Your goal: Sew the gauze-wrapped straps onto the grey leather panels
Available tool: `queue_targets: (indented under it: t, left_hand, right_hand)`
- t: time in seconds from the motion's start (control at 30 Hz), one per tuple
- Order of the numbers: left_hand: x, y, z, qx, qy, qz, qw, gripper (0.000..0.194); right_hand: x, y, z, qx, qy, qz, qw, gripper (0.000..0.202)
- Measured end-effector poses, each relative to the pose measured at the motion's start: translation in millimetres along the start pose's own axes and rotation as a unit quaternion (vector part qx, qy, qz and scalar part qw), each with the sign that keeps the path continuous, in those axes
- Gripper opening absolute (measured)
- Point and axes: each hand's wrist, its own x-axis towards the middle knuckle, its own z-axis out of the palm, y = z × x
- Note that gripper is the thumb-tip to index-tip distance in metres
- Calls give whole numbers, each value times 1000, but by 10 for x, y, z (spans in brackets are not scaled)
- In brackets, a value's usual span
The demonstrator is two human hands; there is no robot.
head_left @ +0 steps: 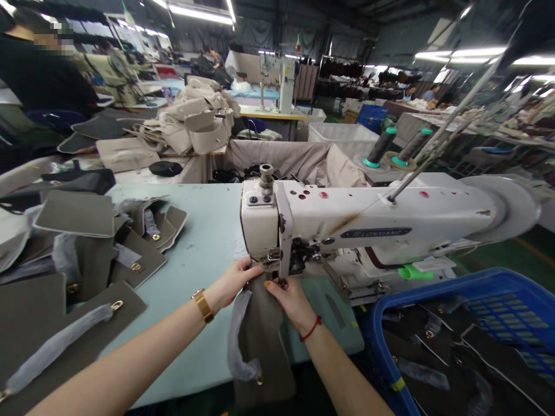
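The cam I see is head-worn, facing fwd & down, close above L hand [232, 284] & R hand [297, 304], desk [203, 216] below, ceiling lts [200, 14] far back.

Bench [199, 231]: pale grn top, ctr to lower L of frame. White sewing mach. [368, 211] on it, ctr to R. Heap of grey-brn panels [93, 263] at L, overlapping, some w/ wrapped straps [60, 345] & gold-col. rings [117, 305]. Lower ctr: single grey-brn piece [266, 341] across nr edge, lower end past it.
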Motion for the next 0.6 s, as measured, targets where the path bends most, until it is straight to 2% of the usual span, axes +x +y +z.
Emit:
queue_targets:
  t: [0.1, 0.2, 0.3, 0.37, 0.47, 0.53, 0.6]
  left_hand:
    - [-24, -70, -15, 15, 24, 13, 1000, 37]
    - [-69, -243, -167, 91, 54, 69, 992, 38]
    - [-209, -612, -361, 248, 127, 181, 943, 45]
    - [-340, -888, -413, 307, 113, 212, 921, 55]
    - [-496, -1112, -289, 274, 72, 153, 947, 67]
    - [-540, -1060, -112, 207, 89, 100, 969, 64]
    - [-554, -892, 75, 134, 105, 69, 983, 60]
  right_hand:
    - [23, -88, -111, 0, -29, 12, 1000, 24]
    - [-33, -94, -192, -10, -64, 31, 997, 23]
    - [-172, -42, -263, -42, -77, 31, 996, 25]
    - [-284, 7, -287, -61, -67, 26, 996, 28]
    - [-430, 94, -255, -68, -66, 28, 995, 32]
    - [-501, 169, -190, -53, -52, 31, 997, 35]
    - [-553, 249, -110, -32, -17, 37, 999, 39]
